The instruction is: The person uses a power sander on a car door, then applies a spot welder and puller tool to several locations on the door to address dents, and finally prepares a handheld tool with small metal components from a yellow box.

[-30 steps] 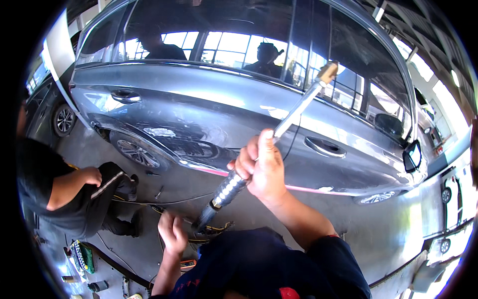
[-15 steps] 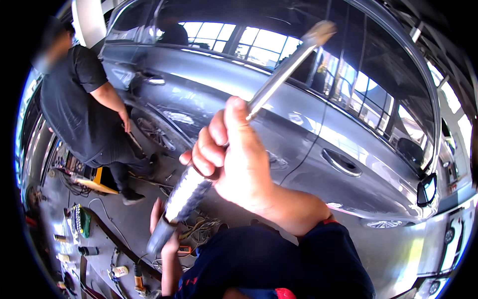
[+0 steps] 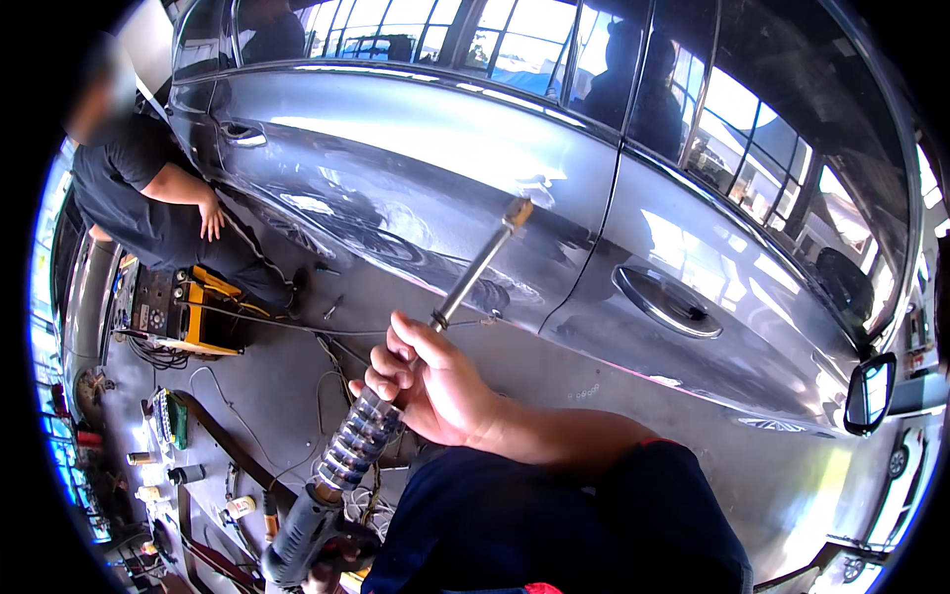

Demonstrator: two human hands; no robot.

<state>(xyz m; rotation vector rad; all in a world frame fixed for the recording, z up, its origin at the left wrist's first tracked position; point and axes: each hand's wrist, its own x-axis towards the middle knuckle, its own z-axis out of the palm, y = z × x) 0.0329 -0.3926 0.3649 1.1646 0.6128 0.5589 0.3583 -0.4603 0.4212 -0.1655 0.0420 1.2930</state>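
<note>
A pistol-shaped tool that looks like an air hammer point(image 3: 302, 535), with a dark grey body, slants up from the lower middle. A shiny coil spring point(image 3: 356, 441) sits at its front, and a long metal rod point(image 3: 475, 267) with a brownish tip runs on from there. My right hand point(image 3: 440, 386) is closed around the front of the spring and the rod's base. Low down, my left hand point(image 3: 325, 577) grips the handle, mostly hidden by the tool body. The tip overlaps the grey car's rear door point(image 3: 396, 148); whether it touches, I cannot tell.
A person in dark clothes point(image 3: 143, 193) stands at the left, beside a yellow and black machine point(image 3: 188, 312) with cables. Bottles, tools and a green-edged case point(image 3: 170, 420) lie on the floor at lower left. The car's side mirror point(image 3: 871, 394) juts out at right.
The tool and my right hand have moved lower, and the rod's tip now overlaps the door panel instead of the window. The person's arm at left has shifted, with the hand spread.
</note>
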